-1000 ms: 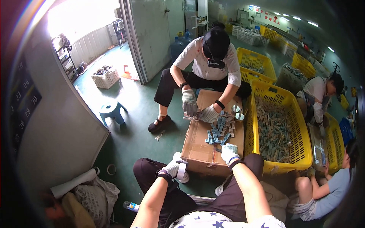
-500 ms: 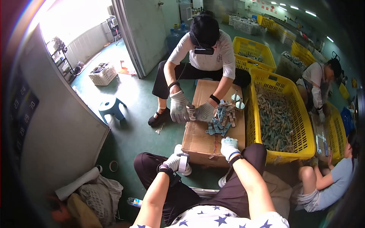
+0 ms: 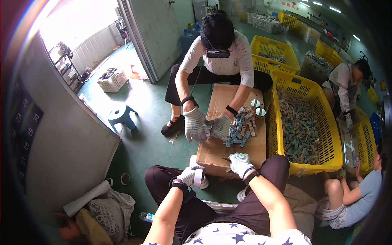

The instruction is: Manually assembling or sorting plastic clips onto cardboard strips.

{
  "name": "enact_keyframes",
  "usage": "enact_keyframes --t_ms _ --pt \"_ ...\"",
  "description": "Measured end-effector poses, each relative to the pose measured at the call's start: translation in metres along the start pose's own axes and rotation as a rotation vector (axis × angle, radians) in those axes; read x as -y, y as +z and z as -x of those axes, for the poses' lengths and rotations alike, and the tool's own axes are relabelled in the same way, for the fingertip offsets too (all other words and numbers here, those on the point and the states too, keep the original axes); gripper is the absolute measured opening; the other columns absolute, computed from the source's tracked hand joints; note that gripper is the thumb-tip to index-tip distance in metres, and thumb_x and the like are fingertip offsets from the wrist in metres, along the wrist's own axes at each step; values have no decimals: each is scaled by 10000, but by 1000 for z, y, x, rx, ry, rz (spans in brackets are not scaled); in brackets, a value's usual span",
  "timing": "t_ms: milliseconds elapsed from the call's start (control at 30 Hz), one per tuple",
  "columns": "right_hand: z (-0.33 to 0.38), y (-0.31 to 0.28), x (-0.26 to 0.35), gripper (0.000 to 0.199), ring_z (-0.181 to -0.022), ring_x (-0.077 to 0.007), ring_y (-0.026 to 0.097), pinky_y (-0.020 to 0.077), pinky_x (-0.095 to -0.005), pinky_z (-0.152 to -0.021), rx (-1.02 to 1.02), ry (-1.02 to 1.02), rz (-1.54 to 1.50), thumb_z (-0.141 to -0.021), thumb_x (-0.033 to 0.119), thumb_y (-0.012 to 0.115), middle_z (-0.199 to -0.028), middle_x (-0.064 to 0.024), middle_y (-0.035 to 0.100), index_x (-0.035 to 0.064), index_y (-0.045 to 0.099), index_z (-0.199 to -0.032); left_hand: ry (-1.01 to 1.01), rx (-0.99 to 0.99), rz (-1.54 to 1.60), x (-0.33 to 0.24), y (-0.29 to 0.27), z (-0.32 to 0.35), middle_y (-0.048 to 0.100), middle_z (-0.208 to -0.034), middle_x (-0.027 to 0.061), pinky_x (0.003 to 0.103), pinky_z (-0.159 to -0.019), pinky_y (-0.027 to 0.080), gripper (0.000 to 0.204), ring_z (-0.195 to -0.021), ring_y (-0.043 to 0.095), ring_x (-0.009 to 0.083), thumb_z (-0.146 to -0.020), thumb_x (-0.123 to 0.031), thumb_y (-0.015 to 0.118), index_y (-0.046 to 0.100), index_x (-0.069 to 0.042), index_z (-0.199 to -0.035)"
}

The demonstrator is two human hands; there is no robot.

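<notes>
Low in the middle of the frame, the gloved left hand (image 3: 188, 176) is curled around a small white roll of tape (image 3: 199, 177), held over the knee, off the box. The gloved right hand (image 3: 240, 163) rests at the near edge of the cardboard box (image 3: 216, 151), fingers bent downward; I cannot tell if they pinch anything. Just above it lies the pile of small blue-grey parts (image 3: 241, 130), beside the yellow crate (image 3: 304, 122). The person opposite works the same pile with both gloves, so hands could collide, or parts could slide off the box edge onto the green floor (image 3: 143, 134).
</notes>
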State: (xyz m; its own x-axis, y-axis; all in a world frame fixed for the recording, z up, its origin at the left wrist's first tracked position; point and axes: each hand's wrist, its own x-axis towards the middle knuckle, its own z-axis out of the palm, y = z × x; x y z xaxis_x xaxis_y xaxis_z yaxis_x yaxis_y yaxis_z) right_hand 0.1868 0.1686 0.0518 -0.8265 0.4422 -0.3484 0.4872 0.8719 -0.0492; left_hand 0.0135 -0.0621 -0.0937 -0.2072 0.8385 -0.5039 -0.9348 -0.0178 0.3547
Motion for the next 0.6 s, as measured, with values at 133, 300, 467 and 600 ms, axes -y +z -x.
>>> enact_keyframes --t_ms 133,300,467,600 --pt "-1 9 -13 278 -1014 -294 640 479 -449 -846 -31 -3 -26 -859 218 552 -1091 -128 650 110 637 -1100 -48 -54 -144 -4 41 12 674 -877 120 356 -665 570 207 -734 673 249 -827 -19 662 623 20 -1027" --pt "2 -1 4 268 -1014 -272 642 470 -447 -839 -51 -45 -11 -859 202 545 -1101 -114 648 126 628 -1102 59 -54 -122 -14 13 6 676 -866 122 358 -639 571 167 -709 670 252 -832 0 646 635 22 -997" --pt "-4 18 -24 258 -1004 -270 647 466 -446 -840 -49 19 -43 -857 199 519 -1089 -115 652 136 632 -1080 42 -69 -260 3 57 1 674 -852 140 377 -618 572 158 -689 668 276 -841 -6 627 639 27 -995" --pt "-4 10 -8 257 -1003 -267 647 463 -453 -840 -60 -27 -63 -855 198 517 -1090 -113 652 140 632 -1076 -6 41 -77 -8 47 20 678 -864 151 394 -638 575 174 -705 671 290 -858 -16 601 630 37 -1021"
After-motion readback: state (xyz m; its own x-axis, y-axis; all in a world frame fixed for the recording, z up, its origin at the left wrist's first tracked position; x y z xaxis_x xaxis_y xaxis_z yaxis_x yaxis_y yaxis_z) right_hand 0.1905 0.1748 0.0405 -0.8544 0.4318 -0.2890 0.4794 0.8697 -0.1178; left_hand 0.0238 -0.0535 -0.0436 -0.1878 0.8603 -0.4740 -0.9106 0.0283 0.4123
